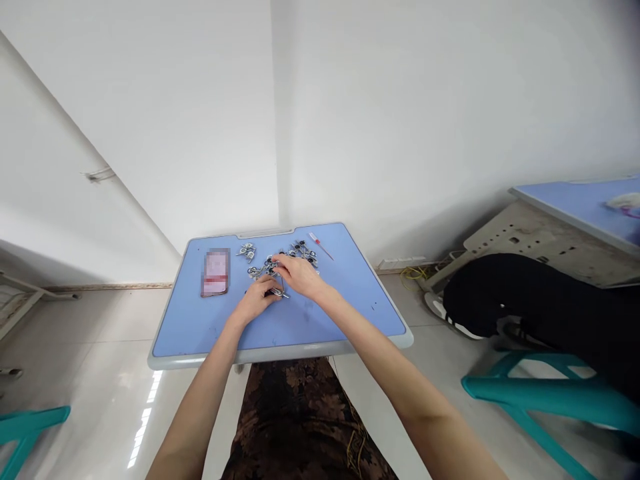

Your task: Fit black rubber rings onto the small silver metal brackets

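Over the middle of a blue-topped table [200, 333], both my hands work close together. My left hand [257, 299] is closed around a small silvery metal piece [278, 292], whose end sticks out past the fingertips. Just above it, my right hand [300, 275] pinches with its fingers together. A thin, dark shaft [283, 283] runs down from them towards the metal piece; its upper end is hidden in the fingers. Behind the hands lies a pile of similar metal pieces [303, 251] with black round parts, partly covered by my right hand.
A smaller cluster of metal pieces [247, 251] lies at the back left, beside a phone [215, 272]. At the back right rests a slim tool with a red shaft [325, 249]. A wall stands behind. To the right are a person's dark-clothed leg [500, 293] and a teal stool [540, 393].
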Tool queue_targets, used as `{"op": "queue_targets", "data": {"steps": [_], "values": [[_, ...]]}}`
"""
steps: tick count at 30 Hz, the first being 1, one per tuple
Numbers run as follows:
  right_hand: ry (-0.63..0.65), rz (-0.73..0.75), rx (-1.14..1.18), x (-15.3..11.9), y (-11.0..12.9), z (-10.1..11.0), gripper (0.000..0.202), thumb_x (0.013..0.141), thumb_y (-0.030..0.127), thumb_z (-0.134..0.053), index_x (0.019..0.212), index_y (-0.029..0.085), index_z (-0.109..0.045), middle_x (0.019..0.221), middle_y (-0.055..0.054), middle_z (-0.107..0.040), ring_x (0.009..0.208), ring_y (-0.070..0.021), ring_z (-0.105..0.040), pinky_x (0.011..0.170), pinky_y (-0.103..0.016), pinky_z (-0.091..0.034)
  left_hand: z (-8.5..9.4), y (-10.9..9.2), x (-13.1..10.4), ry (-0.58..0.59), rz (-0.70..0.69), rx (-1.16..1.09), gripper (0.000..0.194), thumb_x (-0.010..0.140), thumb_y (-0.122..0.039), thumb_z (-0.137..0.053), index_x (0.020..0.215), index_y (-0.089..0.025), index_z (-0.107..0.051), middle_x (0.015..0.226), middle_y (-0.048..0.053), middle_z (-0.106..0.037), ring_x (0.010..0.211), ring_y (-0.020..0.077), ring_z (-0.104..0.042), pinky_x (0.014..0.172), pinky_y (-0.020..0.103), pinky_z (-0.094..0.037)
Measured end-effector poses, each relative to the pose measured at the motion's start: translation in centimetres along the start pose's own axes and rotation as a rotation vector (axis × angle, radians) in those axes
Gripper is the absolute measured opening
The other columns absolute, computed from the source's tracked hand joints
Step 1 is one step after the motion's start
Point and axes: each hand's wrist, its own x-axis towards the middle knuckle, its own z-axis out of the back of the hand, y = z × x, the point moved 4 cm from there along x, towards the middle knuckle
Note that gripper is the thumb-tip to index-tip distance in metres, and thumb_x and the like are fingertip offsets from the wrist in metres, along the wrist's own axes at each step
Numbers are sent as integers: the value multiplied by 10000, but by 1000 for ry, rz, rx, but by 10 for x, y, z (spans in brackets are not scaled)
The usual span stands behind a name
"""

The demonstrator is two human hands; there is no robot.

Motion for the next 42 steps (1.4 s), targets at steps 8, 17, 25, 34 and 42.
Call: {"op": "queue_targets", "data": {"steps": [8, 17, 25, 34, 42], "values": [[-85, 244, 235, -19, 3, -2, 311, 922, 131, -410, 1190, 208, -548, 1107, -68, -654, 959, -177, -628, 824, -316, -500, -3, 6, 1, -9, -5, -32, 185, 748, -123, -674, 923, -183, -682, 1005, 51, -600, 905, 191, -579, 853, 346, -464], [-193, 136, 240, -24, -7, 1, 272, 911, 174, -452, 1150, 217, -575, 1046, -68, -670, 887, -184, -640, 784, -329, -515, -3, 6, 0, 4, 33, -56, 168, 763, -140, -657, 924, -180, -683, 994, 58, -586, 859, 179, -581, 826, 342, -475], [-132, 112, 172, -31, 0, 9, 251, 924, 238, -475, 1155, 240, -576, 1015, -61, -626, 808, -165, -621, 680, -283, -513, -5, 8, -2, -9, 20, -57, 200, 764, -141, -655, 954, -199, -680, 1027, 53, -593, 918, 184, -591, 870, 343, -471], [-221, 150, 203, -32, 3, 6, 257, 930, 185, -426, 1119, 224, -595, 953, -65, -596, 783, -165, -594, 694, -295, -499, -5, 7, -2, -23, 26, -39, 154, 787, -204, -667, 939, -200, -695, 1030, 57, -604, 927, 195, -591, 857, 351, -474], [-146, 186, 249, -30, 4, 12, 337, 912, 110, -382, 1185, 208, -553, 936, -65, -635, 895, -193, -593, 799, -354, -499, -5, 9, -1, -21, 32, -43, 162, 782, -218, -676, 939, -190, -702, 1010, 61, -599, 904, 194, -590, 849, 351, -474]]}}
